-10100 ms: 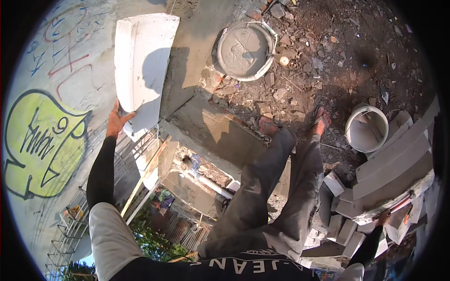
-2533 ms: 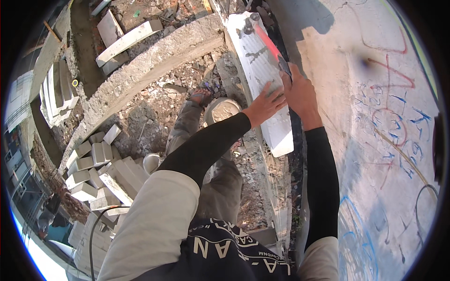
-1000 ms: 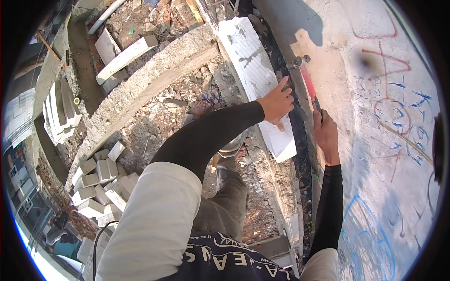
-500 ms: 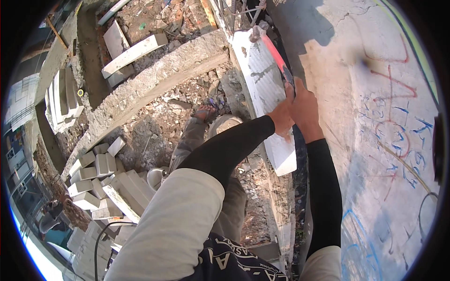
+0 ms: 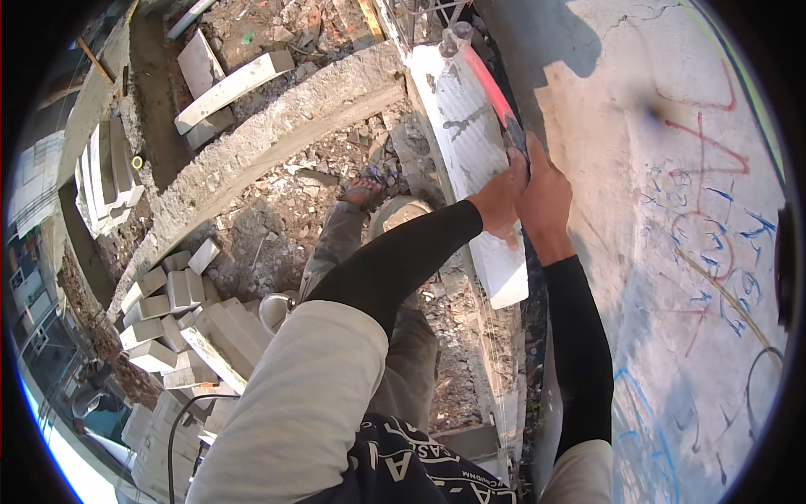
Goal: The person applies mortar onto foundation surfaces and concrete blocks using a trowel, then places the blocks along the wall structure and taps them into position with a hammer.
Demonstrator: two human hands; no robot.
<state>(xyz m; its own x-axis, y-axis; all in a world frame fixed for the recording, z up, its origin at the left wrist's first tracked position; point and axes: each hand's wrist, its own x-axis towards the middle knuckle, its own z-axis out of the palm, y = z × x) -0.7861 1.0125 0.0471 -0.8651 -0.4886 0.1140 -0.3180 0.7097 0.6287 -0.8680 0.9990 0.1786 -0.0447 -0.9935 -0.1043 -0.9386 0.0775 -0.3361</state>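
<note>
A hammer with a red and black handle is held in both hands, its greyish, dusty head at the far end of a long white block. Whether the head touches the block I cannot tell. My left hand is closed at the dark grip, above the block. Against it, on the wall side, my right hand is wrapped round the same grip. The hands hide the handle's near end and part of the block, which lies along a narrow ledge beside the wall.
A painted wall with scrawled marks rises close on the right. Rubble ground and a rough concrete beam lie left of the block. Pale blocks are heaped at lower left. A round bucket-like thing stands near my foot.
The hammer head has shifted slightly farther from me, near the block's far end. Both hands keep their grip, and the whole view has moved a little.
</note>
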